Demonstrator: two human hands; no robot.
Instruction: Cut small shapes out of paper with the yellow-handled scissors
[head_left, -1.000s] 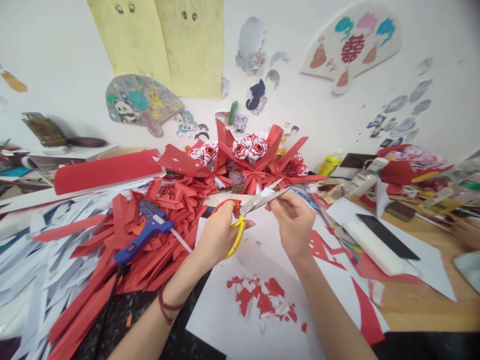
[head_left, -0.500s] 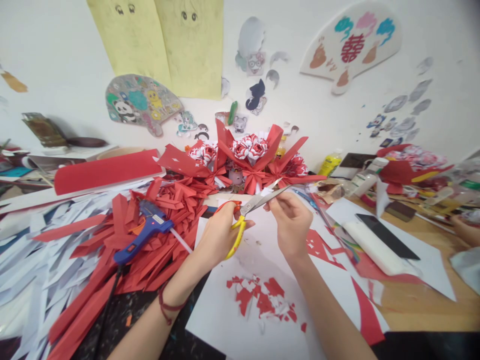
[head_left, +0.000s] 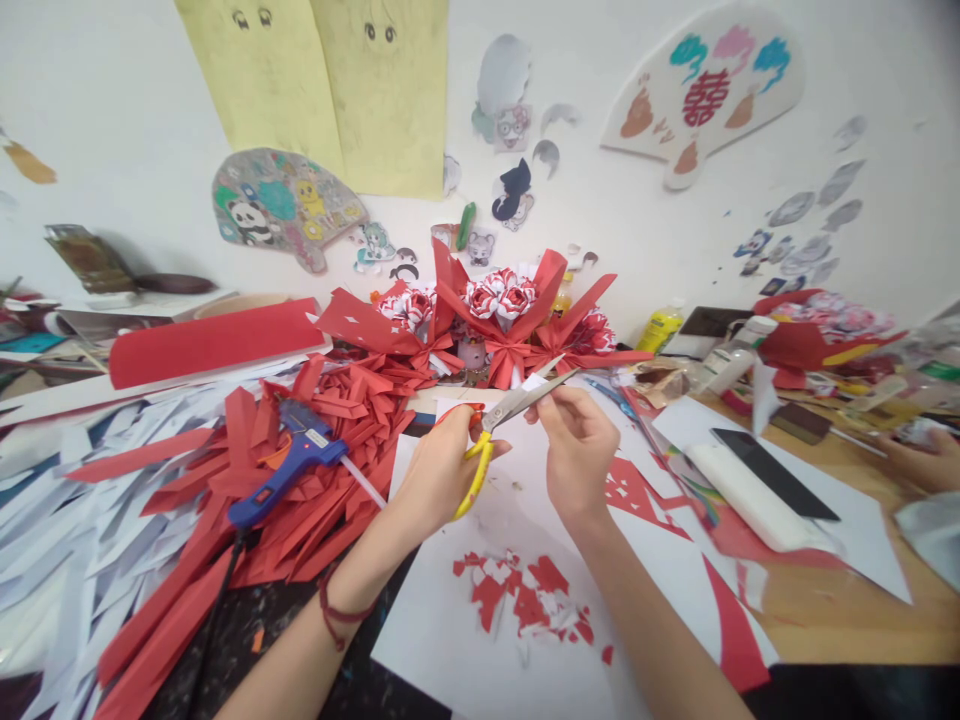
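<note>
My left hand (head_left: 435, 465) grips a pair of scissors (head_left: 486, 440) with yellow and orange-red handles, its blades apart and pointing up to the right. A small white piece of paper (head_left: 533, 383) shows between the blades. Close to the blades, the fingers of my right hand (head_left: 579, 445) pinch this piece; part of it is hidden by the fingers and the metal. Below both hands, red and white paper scraps (head_left: 525, 600) lie in a loose heap on a white sheet (head_left: 427, 630).
Left lie folded red paper strips (head_left: 315, 510), white strips (head_left: 67, 530) and a blue glue gun (head_left: 289, 470). Red-wrapped paper flower bouquets (head_left: 501, 300) line the wall. On the right are a phone (head_left: 772, 472) and bottles (head_left: 731, 360). Another person's hand (head_left: 926, 460) shows at the right edge.
My right hand has shifted slightly left, along with the paper between the blades. My left hand and the scissors are nearly still. The other person's hand reaches further into view.
</note>
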